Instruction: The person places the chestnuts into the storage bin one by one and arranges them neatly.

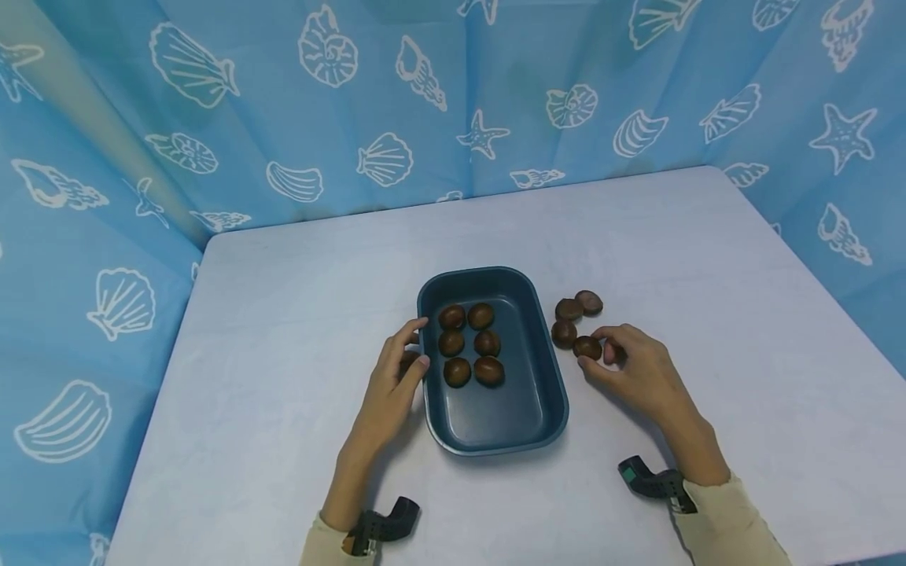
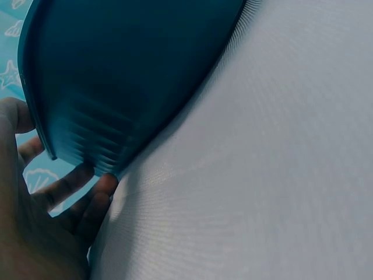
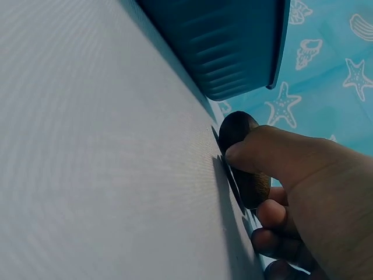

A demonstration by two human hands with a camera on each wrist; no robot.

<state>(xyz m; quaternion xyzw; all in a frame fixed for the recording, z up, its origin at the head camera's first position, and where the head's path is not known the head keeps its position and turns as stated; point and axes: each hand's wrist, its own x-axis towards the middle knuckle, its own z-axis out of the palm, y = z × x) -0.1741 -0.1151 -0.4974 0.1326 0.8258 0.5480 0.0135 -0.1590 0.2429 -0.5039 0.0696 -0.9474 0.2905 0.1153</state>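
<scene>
A dark blue rectangular tray (image 1: pixel 495 448) stands on the table, with several glossy brown chestnuts (image 1: pixel 456 372) in two columns in its left part. My left hand (image 1: pixel 385 385) touches the tray's left side, fingertips at the rim and against the ribbed outer wall (image 2: pixel 96 131). To the right of the tray, my right hand (image 1: pixel 640 373) pinches a chestnut (image 1: pixel 587 347) between thumb and fingers. Its rough pale-brown end shows in the right wrist view, close to the tabletop. Beside it lie 3 more chestnuts (image 1: pixel 569 310), the nearest one close to the tray's wall.
A white cloth covers the table (image 1: pixel 297 314). Blue curtains (image 1: pixel 453 102) with white shell and starfish prints hang behind it and at both sides. Each wrist wears a black strapped device (image 1: pixel 647 479).
</scene>
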